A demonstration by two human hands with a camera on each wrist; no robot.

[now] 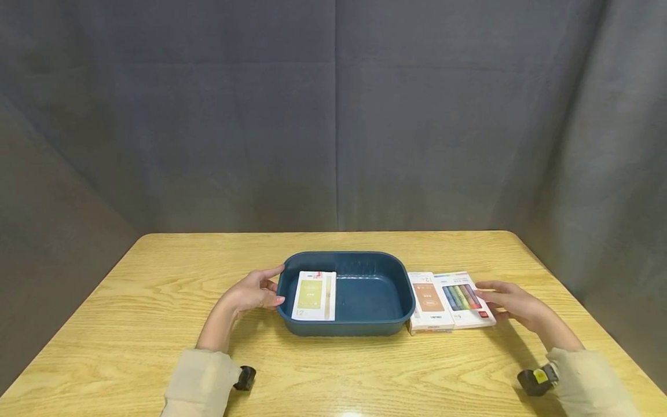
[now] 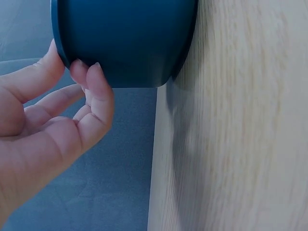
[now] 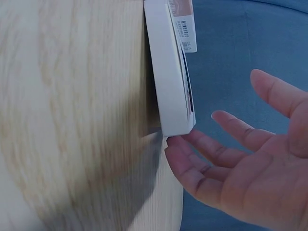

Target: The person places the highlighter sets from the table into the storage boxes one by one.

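Observation:
A dark blue plastic basin stands mid-table. My left hand grips its left end; in the left wrist view the thumb meets the rim and curled fingers touch the outer wall. Inside the basin, a white box with a yellow-green panel lies at the left side. Right of the basin is a white box with an orange panel, and beside that a flat white box showing coloured sticks. My right hand has its fingers loosely spread, fingertips right at this flat box's outer end.
The wood-grain table ends at a straight back edge, with grey curtain behind and on both sides. Dark wrist cameras hang below each sleeve.

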